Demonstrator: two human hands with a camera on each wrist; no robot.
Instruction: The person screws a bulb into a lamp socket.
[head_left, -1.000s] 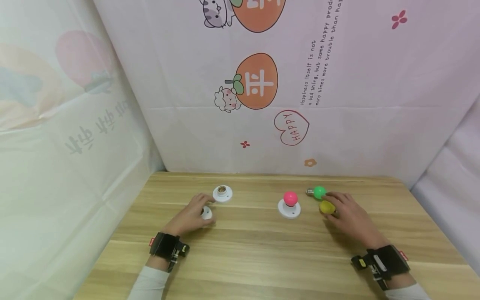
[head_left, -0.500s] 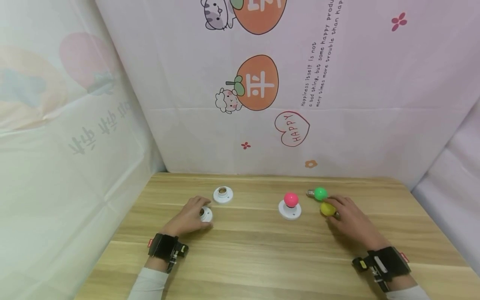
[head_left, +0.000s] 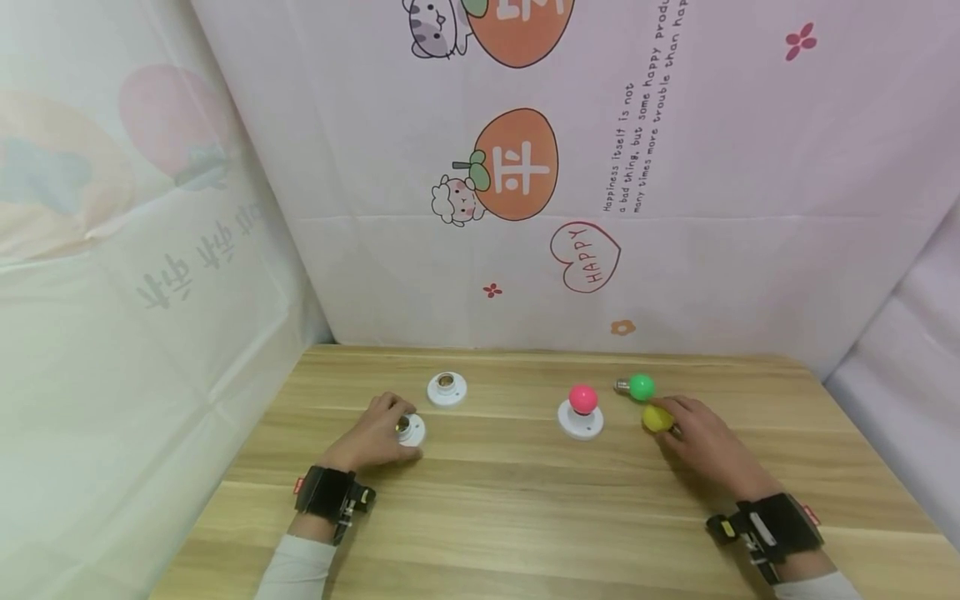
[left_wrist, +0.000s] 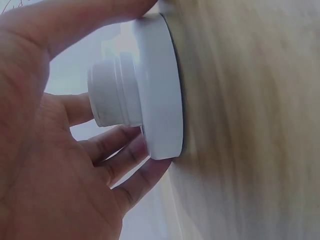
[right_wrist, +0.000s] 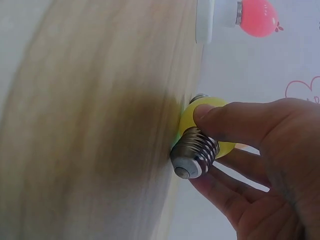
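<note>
My left hand holds a white round lamp socket by its base, thumb on the near edge and fingers at the far side. In the left wrist view the socket sits flat on the wooden surface. On the right, my right hand pinches a yellow light bulb by its globe. Its metal screw base points toward the camera in the right wrist view. Just behind it lies a green bulb on its side.
A second socket with an open top stands behind the left hand. Between the hands, a pink bulb stands upright in a third socket. The wooden table ends at a printed cloth backdrop.
My left hand has drawn back slightly to the left and now grips the socket's edge. The right hand's fingers have closed on the yellow bulb, which has barely shifted.
</note>
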